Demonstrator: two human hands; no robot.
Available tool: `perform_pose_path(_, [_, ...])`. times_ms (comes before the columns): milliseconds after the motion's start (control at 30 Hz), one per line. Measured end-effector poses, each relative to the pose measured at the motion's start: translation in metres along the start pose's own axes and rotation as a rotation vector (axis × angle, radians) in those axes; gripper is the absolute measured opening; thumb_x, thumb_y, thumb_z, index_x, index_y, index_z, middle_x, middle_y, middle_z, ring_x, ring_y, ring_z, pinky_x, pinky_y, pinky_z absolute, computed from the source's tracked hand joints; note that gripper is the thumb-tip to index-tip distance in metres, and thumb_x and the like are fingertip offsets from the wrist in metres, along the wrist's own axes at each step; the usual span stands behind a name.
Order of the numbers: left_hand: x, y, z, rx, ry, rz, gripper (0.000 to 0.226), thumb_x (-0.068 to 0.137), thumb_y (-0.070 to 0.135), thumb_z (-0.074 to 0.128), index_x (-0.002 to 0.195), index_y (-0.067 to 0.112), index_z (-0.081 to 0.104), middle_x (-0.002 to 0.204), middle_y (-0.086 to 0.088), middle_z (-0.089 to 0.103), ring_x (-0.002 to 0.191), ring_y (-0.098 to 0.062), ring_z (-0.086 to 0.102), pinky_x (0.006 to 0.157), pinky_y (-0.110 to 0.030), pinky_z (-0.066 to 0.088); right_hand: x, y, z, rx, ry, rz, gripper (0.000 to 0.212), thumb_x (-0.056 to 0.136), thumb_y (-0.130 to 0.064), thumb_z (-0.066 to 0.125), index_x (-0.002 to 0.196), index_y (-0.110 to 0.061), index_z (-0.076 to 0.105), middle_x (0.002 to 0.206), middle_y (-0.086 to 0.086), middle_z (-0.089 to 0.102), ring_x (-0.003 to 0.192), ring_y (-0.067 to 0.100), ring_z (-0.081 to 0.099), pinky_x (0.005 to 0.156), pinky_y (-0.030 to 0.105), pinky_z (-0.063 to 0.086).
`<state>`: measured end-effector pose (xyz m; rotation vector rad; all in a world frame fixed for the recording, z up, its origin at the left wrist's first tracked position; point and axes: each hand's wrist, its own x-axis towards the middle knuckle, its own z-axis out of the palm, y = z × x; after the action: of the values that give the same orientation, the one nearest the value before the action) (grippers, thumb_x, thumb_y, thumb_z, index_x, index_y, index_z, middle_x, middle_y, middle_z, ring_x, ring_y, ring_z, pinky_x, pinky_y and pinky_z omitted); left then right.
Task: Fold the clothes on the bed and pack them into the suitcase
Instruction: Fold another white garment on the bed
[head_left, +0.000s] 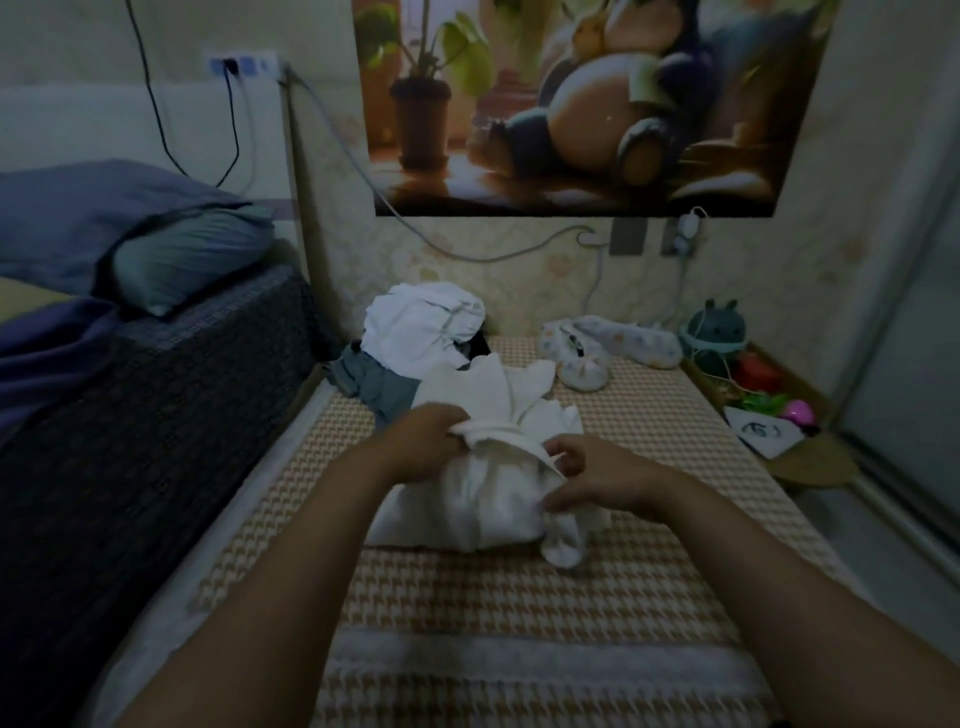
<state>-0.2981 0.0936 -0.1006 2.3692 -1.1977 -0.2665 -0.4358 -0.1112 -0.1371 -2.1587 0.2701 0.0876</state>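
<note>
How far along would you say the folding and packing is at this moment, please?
Done: nothing visibly; no folded stack or suitcase is in view. In hand: the left hand and right hand grip a bunched white garment. Left: the heaped pile and patterned clothes behind it, then packing.
</note>
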Motion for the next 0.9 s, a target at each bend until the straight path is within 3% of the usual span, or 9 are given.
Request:
perform_pose_path(167, [0.012, -0.035, 0.029, 0.098, 0.416, -0.019, 0.012, 0.089, 0.018, 0.058, 0.086, 0.016, 0.069, 0.084, -0.003, 0.062, 0.076, -0.021, 0.057, 0.058, -0.035, 0.045, 0.023, 0.032, -0.005, -0.244, 0.238, 0.002, 0.015, 0.075, -0.036, 0.080, 0.088, -0.029, 0.077, 0.087, -0.014, 0.072, 0.082, 0.000, 0.065, 0.076, 0.024, 0.055])
perform_pose_path(233, [0.026, -0.049, 0.045, 0.301, 0.492, -0.022, 0.011, 0.088, 0.024, 0.061, 0.080, 0.019, 0.067, 0.084, -0.002, 0.054, 0.071, -0.021, 0.054, 0.046, -0.027, 0.030, 0.039, 0.035, -0.009, -0.305, 0.286, -0.007, 0.009, 0.079, -0.037, 0.077, 0.083, -0.028, 0.077, 0.082, -0.014, 0.071, 0.077, 0.000, 0.063, 0.070, 0.021, 0.051])
perform_pose_path(333, [0.049, -0.063, 0.048, 0.460, 0.505, -0.078, 0.039, 0.085, 0.027, 0.067, 0.054, 0.017, 0.045, 0.062, 0.004, 0.039, 0.053, -0.016, 0.043, 0.043, -0.020, 0.011, 0.071, 0.039, -0.016, -0.312, 0.341, 0.044, 0.033, 0.087, -0.036, 0.068, 0.058, -0.019, 0.063, 0.060, -0.007, 0.060, 0.057, 0.006, 0.055, 0.053, 0.023, 0.041])
perform_pose_path(400, [0.068, -0.069, 0.041, 0.407, 0.431, -0.214, 0.044, 0.093, 0.030, 0.054, 0.054, 0.017, 0.039, 0.061, 0.004, 0.041, 0.059, -0.015, 0.045, 0.046, -0.023, 0.027, 0.089, 0.036, -0.019, -0.318, 0.346, 0.089, 0.045, 0.092, -0.034, 0.061, 0.053, -0.016, 0.050, 0.051, -0.001, 0.051, 0.050, 0.013, 0.051, 0.047, 0.025, 0.035])
perform_pose_path(533, [0.096, -0.061, 0.015, -0.316, 0.506, -0.321, 0.027, 0.102, 0.021, 0.037, 0.094, 0.004, 0.057, 0.088, -0.005, 0.060, 0.069, -0.015, 0.058, 0.060, -0.029, 0.052, 0.123, 0.011, -0.029, 0.071, 0.647, -0.075, 0.021, 0.098, -0.031, 0.054, 0.100, -0.013, 0.064, 0.099, 0.002, 0.067, 0.099, 0.022, 0.064, 0.070, 0.028, 0.049])
perform_pose_path(600, [0.102, -0.056, 0.007, -0.589, 0.557, -0.170, 0.047, 0.103, 0.023, 0.041, 0.148, 0.020, 0.027, 0.139, 0.000, 0.044, 0.117, -0.015, 0.051, 0.096, -0.035, 0.049, 0.130, -0.004, -0.031, 0.398, 0.541, -0.203, 0.058, 0.098, -0.028, 0.055, 0.149, -0.021, 0.028, 0.148, -0.005, 0.037, 0.135, 0.012, 0.037, 0.099, 0.026, 0.039])
perform_pose_path(700, [0.098, -0.059, 0.010, -0.381, 0.572, -0.006, 0.072, 0.100, 0.016, 0.047, 0.154, 0.022, 0.000, 0.161, 0.004, 0.009, 0.144, -0.011, 0.015, 0.116, -0.025, 0.017, 0.129, 0.001, -0.028, 0.225, 0.501, -0.210, 0.085, 0.097, -0.018, 0.057, 0.154, -0.026, -0.005, 0.159, -0.008, 0.005, 0.142, 0.005, 0.011, 0.108, 0.018, 0.019])
perform_pose_path(800, [0.088, -0.075, 0.036, -0.106, 0.486, 0.010, 0.056, 0.097, 0.021, 0.054, 0.148, 0.025, 0.032, 0.154, 0.000, 0.030, 0.140, -0.017, 0.029, 0.110, -0.022, 0.022, 0.126, 0.035, -0.017, -0.103, 0.457, -0.117, 0.066, 0.094, -0.013, 0.057, 0.152, -0.017, 0.025, 0.157, 0.001, 0.025, 0.142, 0.017, 0.027, 0.104, 0.019, 0.025])
perform_pose_path(900, [0.080, -0.090, 0.072, 0.303, 0.147, -0.143, 0.062, 0.090, 0.049, 0.057, 0.145, 0.040, 0.032, 0.159, -0.002, 0.016, 0.145, -0.028, 0.017, 0.116, -0.046, 0.019, 0.120, 0.059, 0.006, -0.334, 0.356, -0.055, 0.047, 0.090, -0.024, 0.061, 0.136, -0.019, 0.052, 0.142, 0.004, 0.049, 0.129, 0.022, 0.047, 0.104, 0.030, 0.037])
